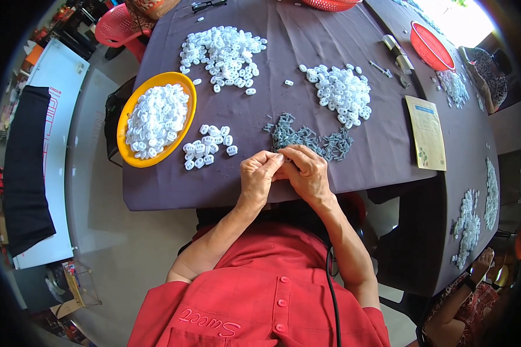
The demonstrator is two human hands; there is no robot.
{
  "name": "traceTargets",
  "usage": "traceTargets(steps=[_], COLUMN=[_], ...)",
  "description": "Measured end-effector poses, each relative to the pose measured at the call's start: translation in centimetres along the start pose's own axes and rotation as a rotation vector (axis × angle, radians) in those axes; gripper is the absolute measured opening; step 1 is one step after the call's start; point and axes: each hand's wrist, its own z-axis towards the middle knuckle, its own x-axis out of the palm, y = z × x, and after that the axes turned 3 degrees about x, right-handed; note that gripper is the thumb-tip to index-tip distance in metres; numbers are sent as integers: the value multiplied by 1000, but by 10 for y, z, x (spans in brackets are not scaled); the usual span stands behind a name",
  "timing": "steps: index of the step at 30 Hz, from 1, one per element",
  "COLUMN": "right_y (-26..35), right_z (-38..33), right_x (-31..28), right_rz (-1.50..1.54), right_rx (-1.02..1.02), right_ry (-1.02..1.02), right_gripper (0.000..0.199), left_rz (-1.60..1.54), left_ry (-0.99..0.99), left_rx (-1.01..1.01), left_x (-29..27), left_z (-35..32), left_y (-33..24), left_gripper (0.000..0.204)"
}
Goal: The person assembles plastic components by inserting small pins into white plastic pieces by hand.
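- Grey pieces (295,135): small, slender, screw-like; heaped loosely at random angles; near edge partly masked by the right hand (308,172).
- White cluster (208,140): rounded oblong pieces, small markings seen on faces; loosely scattered, mostly lying flat, left of the left hand (256,174).
- White heap (342,92): similar pieces, piled more densely beyond the grey ones, to the right.
- Fingertips brought together; whether a piece is pinched there cannot be made out.

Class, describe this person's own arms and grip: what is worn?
The left grip and right grip are bare, ungloved hands. Both forearms show no watch or bracelet below short red fabric sleeves. A thin black cable hangs beside the right arm.
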Motion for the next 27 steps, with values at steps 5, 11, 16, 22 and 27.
traceTargets(steps=[5, 11, 16, 22, 27], right_y=[-2, 0, 1, 6, -6], right_z=[-2, -1, 1, 3, 9], right_x=[2, 0, -2, -6, -12], right_rz=[-6, 42, 32, 156, 240], right_rx=[39, 96, 81, 187, 226], right_ry=[2, -24, -18, 19, -69], right_gripper=[19, 25, 27, 24, 16], left_rz=[-60, -80, -102, -140, 188], left_ry=[-63, -47, -34, -92, -77], left_rx=[-8, -69, -102, -78, 8], left_x=[10, 8, 3, -7, -28], left_z=[-3, -1, 2, 6, 5], left_y=[-6, -10, -9, -21, -37], left_gripper=[15, 17, 17, 16, 17])
